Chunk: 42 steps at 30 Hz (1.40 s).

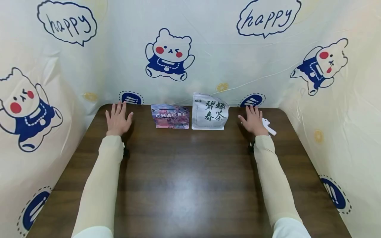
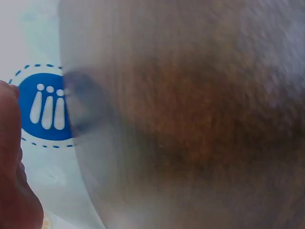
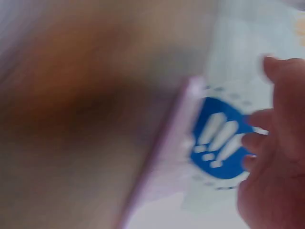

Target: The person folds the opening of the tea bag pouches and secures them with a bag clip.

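In the head view my left hand is spread near the table's back left corner, palm down, with nothing in its grasp. My right hand is also spread, near the back right, beside a small white object that it partly hides. Between the hands stand two pouches near the back edge: a pink and blue one marked CHAGEE, and a silver-white tea pouch with dark green characters. Part of the left hand shows in the left wrist view; the right wrist view shows the right hand with fingers apart.
A dark brown wooden table reaches from the two sleeved forearms to the back. Pale cloth printed with bears and the word happy hangs behind and along both sides. A thin white line crosses the back cloth.
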Tool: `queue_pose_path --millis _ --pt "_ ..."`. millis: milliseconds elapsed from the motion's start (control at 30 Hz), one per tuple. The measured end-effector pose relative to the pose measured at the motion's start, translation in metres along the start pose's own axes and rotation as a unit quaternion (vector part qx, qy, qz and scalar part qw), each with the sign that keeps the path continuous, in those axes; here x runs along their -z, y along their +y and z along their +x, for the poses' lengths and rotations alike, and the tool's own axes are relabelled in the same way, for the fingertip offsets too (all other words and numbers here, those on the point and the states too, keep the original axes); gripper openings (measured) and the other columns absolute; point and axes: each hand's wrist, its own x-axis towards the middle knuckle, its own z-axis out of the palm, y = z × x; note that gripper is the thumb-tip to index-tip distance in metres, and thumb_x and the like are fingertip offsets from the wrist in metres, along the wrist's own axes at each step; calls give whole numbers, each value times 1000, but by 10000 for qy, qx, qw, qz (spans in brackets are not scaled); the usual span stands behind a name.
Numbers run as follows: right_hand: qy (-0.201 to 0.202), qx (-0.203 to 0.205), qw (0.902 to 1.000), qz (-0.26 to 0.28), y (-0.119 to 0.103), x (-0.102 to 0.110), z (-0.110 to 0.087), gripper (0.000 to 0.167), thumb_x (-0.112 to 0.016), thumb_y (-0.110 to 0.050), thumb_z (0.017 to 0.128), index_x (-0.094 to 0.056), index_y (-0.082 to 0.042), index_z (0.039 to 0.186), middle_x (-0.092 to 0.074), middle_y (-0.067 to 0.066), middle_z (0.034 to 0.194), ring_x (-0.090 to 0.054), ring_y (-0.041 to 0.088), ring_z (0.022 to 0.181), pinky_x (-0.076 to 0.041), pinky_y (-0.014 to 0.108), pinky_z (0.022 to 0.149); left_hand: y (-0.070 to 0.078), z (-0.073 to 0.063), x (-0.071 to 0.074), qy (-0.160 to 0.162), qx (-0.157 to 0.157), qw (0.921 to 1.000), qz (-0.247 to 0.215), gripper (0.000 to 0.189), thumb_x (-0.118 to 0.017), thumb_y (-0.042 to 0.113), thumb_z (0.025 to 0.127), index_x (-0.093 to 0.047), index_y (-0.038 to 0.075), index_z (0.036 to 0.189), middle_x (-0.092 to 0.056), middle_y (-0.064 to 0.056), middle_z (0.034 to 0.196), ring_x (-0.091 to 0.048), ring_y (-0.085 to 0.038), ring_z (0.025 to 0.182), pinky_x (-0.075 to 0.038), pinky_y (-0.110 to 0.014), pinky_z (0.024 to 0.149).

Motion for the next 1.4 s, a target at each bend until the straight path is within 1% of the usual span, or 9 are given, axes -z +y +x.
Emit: queue_pose_path --millis 167,433,500,633,733,833,1000,1233,1400 --pt "-802 168 9966 -105 -32 25 -11 69 -45 -41 107 -32 7 155 -16 34 163 -4 54 151 -2 67 119 11 -6 17 74 -231 9991 -351 65 -44 33 107 -23 2 160 -18 -26 166 -9 -48 153 -2 -68 119" --pt "-1969 931 9756 293 -102 53 -42 64 -52 -36 105 -40 6 151 -41 28 155 -38 45 144 -31 58 116 35 -18 50 -1107 -440 9891 -861 61 -47 34 107 -31 5 159 -33 -27 160 -38 -46 142 -29 -65 114" --pt "-2064 1230 9700 364 -120 55 -48 61 -54 -36 105 -45 4 150 -47 24 152 -44 40 141 -35 55 115 44 -23 53 -987 -563 9891 -937 59 -48 34 107 -36 5 157 -36 -26 159 -39 -46 142 -31 -64 113" --pt "-2162 1987 9528 777 -153 56 -51 54 -57 -31 105 -51 3 146 -54 22 146 -52 34 135 -39 52 112 68 -30 52 -235 -1008 9874 -1194 49 -54 24 105 -48 2 149 -45 -24 154 -42 -44 142 -33 -61 113" --pt "-1851 2585 9398 1252 -173 49 -44 47 -57 -23 105 -55 4 142 -58 22 142 -56 34 130 -43 53 109 88 -32 47 379 -1470 9792 -1347 42 -60 15 101 -58 1 141 -54 -24 146 -47 -42 138 -37 -58 112" --pt "-1098 2935 9330 1771 -189 37 -31 40 -57 -16 104 -58 3 139 -60 22 139 -59 34 126 -45 52 106 106 -31 42 816 -1858 9683 -1457 36 -64 9 98 -65 0 133 -60 -22 139 -53 -41 131 -41 -57 109" --pt "-19 3123 9193 2395 -214 19 -14 35 -59 -8 103 -60 1 136 -62 21 136 -60 32 125 -48 45 105 133 -26 33 1118 -2245 9576 -1415 34 -68 4 94 -69 1 128 -65 -19 133 -57 -38 125 -45 -53 106" --pt "416 3059 9463 963 -254 -1 -4 44 -59 -10 103 -52 1 144 -53 19 147 -51 31 137 -40 41 114 162 -20 16 1613 -2654 9488 -570 30 -70 1 93 -71 -2 122 -69 -19 124 -62 -37 114 -48 -50 101" --pt "689 3030 9505 -37 -265 -19 2 51 -61 -9 100 -47 1 148 -46 20 154 -45 34 142 -34 41 118 172 -17 3 1775 -2660 9475 -77 28 -67 1 95 -71 -3 122 -69 -20 123 -63 -37 114 -47 -50 103"
